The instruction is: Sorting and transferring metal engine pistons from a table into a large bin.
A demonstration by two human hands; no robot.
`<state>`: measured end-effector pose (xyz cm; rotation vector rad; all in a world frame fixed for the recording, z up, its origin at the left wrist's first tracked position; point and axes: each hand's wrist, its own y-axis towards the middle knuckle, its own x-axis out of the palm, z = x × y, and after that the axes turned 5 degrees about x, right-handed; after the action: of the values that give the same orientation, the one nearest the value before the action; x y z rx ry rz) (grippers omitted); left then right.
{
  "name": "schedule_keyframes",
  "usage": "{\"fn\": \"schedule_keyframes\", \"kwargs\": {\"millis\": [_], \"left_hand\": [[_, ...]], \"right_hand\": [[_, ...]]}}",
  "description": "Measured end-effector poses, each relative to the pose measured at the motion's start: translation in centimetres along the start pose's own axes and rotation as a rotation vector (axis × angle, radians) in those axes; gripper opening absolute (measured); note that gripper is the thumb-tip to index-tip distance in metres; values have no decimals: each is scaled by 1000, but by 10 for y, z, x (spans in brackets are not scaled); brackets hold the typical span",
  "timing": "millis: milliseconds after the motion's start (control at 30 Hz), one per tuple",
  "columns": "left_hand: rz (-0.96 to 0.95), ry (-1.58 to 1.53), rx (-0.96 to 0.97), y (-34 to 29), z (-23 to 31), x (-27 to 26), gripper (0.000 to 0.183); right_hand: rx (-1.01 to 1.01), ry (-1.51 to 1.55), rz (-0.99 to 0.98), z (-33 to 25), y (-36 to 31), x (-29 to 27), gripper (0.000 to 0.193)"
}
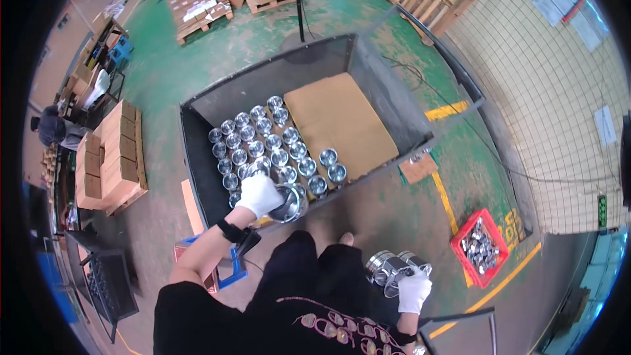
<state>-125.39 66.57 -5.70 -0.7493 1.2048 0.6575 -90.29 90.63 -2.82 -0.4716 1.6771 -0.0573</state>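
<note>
My left hand [259, 195], in a white glove, is at the near edge of a large dark grey bin [227, 82]. Its fingers are closed on a shiny, round metal cup [294, 205], tilted with its wide side toward me. Inside the bin, several similar metal pieces [279, 157] stand in rows on the left and middle. My right hand [414, 291], gloved too, is low on the right beside my leg. Its fingers curl over the near side of a group of ribbed metal cups [383, 265]; the fingertips are partly hidden.
A brown cardboard sheet [342, 121] covers the bin's right part. A red crate [481, 250] of small metal parts stands on the floor at right. Stacked cartons [118, 158] and a person [56, 126] are at left. A fan stand [299, 10] rises behind the bin.
</note>
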Motion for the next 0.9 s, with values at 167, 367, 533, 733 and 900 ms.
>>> {"fn": "schedule_keyframes", "kwargs": {"millis": [167, 367, 533, 733, 900], "left_hand": [[-90, 19, -163, 81, -16, 23, 29], [-265, 81, -100, 229, -39, 130, 25], [-268, 53, -152, 361, -42, 250, 28], [-39, 287, -115, 452, -46, 413, 11], [-92, 590, -177, 456, -56, 494, 19]], "right_hand": [[-386, 23, -24, -84, 134, -16, 32], [-640, -139, -85, -226, 251, 2, 26], [-687, -348, -153, -327, 333, 54, 25], [-875, -443, -140, -418, 413, 151, 26], [-1102, -451, -190, -492, 451, 234, 20]]}}
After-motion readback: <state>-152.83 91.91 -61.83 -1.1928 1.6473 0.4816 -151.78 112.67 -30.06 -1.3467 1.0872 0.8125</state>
